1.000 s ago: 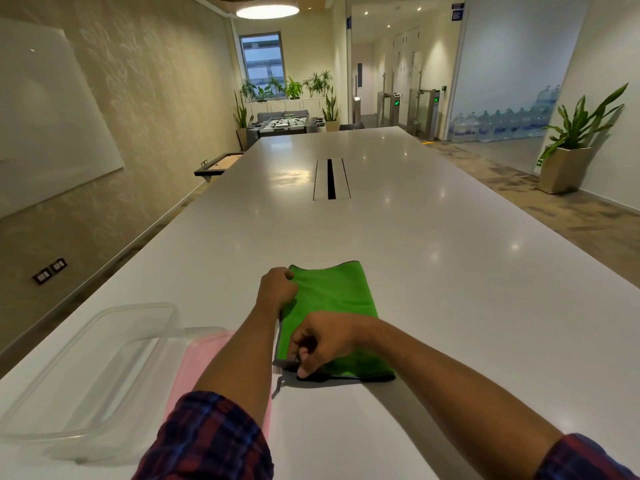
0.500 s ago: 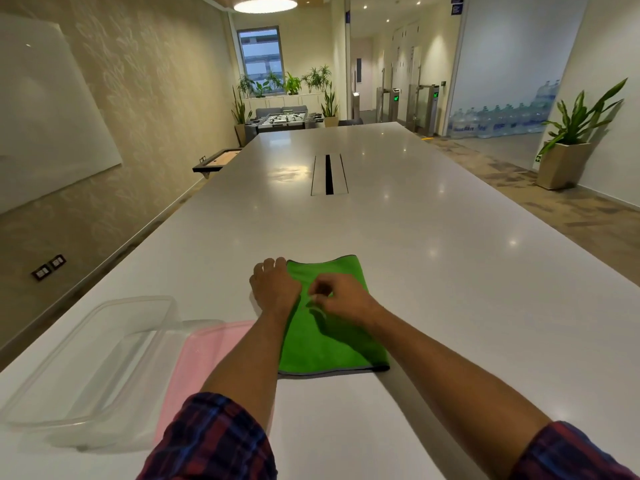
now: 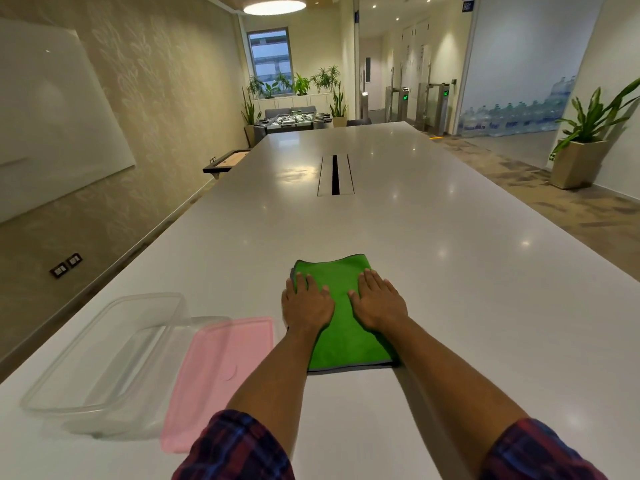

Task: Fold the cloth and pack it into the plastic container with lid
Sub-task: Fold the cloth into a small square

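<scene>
A green cloth, folded into a narrow rectangle with a grey edge, lies flat on the white table in front of me. My left hand rests palm down on its left side, fingers spread. My right hand presses flat on its right side. Neither hand grips anything. A clear plastic container stands open at the near left. Its pink lid lies flat beside it, between the container and the cloth.
A cable slot runs down the table's middle, far ahead. A whiteboard hangs on the left wall. A potted plant stands on the floor at the right. The table's left edge runs close by the container.
My right hand carried the cloth's near edge away from me, folding it over. Both hands have since opened and now lie flat on the folded cloth.
</scene>
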The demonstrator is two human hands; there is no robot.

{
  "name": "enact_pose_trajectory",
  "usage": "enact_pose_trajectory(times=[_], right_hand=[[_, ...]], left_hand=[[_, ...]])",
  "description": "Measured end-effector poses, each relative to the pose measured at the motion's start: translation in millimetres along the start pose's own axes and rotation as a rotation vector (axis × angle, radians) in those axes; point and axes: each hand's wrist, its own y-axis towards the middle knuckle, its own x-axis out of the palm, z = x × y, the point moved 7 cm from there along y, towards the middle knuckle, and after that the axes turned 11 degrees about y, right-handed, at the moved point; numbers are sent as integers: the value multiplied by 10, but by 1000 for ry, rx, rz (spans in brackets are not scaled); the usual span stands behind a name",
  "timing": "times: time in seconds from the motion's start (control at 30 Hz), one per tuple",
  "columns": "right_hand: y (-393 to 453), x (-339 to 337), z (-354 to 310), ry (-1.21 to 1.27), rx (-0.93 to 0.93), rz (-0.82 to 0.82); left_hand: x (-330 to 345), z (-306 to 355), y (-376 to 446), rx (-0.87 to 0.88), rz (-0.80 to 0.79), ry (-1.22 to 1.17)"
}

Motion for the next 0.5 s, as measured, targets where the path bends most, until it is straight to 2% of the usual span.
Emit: enact_pose_trajectory(times=[0.17,0.33,0.5], right_hand=[[-31,-114,219,-84,14,-22],[-130,-319,591,-107,64,-16],[-287,-438,935,-45,102,2]], left_hand=[[15,215,-47,48,12,-6],[38,472,-16,189,-24,-5],[119,496,-58,190,-17,64]])
